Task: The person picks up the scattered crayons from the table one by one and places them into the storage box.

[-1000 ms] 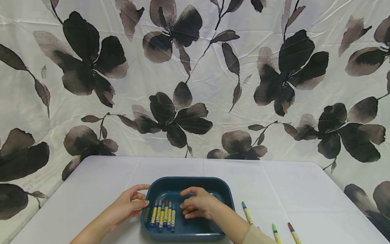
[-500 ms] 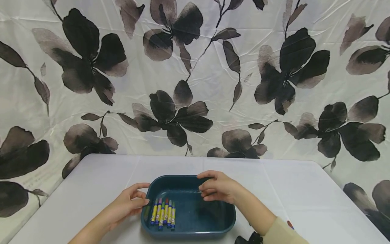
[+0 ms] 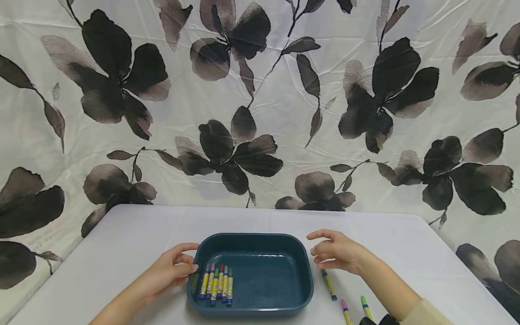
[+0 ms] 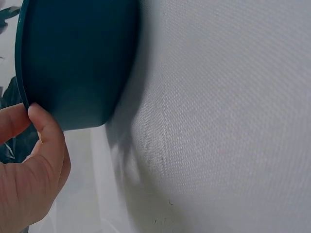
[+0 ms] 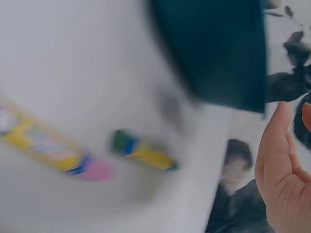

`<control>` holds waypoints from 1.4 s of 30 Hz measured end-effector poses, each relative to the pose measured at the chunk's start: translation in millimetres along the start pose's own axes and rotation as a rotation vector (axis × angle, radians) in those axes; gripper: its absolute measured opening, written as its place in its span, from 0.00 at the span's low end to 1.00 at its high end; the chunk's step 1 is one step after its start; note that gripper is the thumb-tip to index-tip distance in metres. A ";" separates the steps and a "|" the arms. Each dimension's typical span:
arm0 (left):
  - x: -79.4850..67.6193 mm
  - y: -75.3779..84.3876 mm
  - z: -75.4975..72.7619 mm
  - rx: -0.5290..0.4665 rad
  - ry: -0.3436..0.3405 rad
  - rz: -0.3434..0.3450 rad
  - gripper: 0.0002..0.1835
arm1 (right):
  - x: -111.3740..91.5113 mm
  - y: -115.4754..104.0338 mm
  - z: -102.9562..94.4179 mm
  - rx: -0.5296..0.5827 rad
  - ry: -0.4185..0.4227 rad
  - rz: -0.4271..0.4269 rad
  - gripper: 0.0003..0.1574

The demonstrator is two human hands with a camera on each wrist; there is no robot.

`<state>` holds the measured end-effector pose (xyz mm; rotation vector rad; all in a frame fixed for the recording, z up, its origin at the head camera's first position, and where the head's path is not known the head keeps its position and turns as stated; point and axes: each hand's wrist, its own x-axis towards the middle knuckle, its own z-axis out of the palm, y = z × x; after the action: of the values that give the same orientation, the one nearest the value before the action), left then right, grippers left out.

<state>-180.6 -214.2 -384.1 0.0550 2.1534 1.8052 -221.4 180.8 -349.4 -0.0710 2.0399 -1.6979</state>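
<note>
Can see a pink crayon (image 3: 345,311) and a light green crayon (image 3: 366,307) closest, then a dark green crayon (image 3: 329,286) just right of the teal tray (image 3: 268,280). Got 6 crayons (image 3: 220,282) lying side by side inside at the left, same as 1 second ago. Still pinching the left rim with the left hand (image 3: 176,266). Holding nothing in the right hand (image 3: 337,253), with fingers loosely bent and apart, now shifted from over the tray to beyond its right rim. Also spotting white table (image 3: 252,221), then floral cloth (image 3: 284,90) behind.
</note>
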 end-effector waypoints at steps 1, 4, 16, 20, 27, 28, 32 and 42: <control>0.0 0.0 0.2 -0.002 -0.006 0.000 0.34 | -1.0 5.4 -1.9 0.000 0.005 0.019 0.31; 0.4 0.8 1.4 -0.007 -0.013 0.001 0.34 | -3.2 20.7 -7.2 -0.038 0.033 0.064 0.32; 1.0 2.2 1.3 -0.020 -0.013 0.000 0.34 | -6.4 49.5 -16.0 -0.263 0.176 0.150 0.24; 0.9 0.9 1.6 -0.021 -0.003 -0.011 0.33 | -6.3 54.8 -8.3 -0.413 0.237 0.116 0.23; 0.5 0.4 2.4 -0.025 -0.004 -0.014 0.34 | -6.1 53.9 3.2 -0.622 0.282 0.070 0.27; 0.5 1.1 2.6 -0.025 -0.006 -0.014 0.34 | -6.3 53.5 3.5 -0.622 0.280 0.071 0.27; 0.3 2.6 1.7 -0.020 -0.003 -0.004 0.34 | -4.2 51.5 3.8 -0.601 0.273 0.066 0.26; -0.6 1.7 -0.3 -0.025 -0.008 -0.009 0.34 | -2.0 55.1 -1.5 -0.486 0.237 0.071 0.22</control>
<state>-180.4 -214.3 -382.2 0.0458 2.1224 1.8228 -205.8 195.4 -400.2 0.0453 2.5600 -1.1815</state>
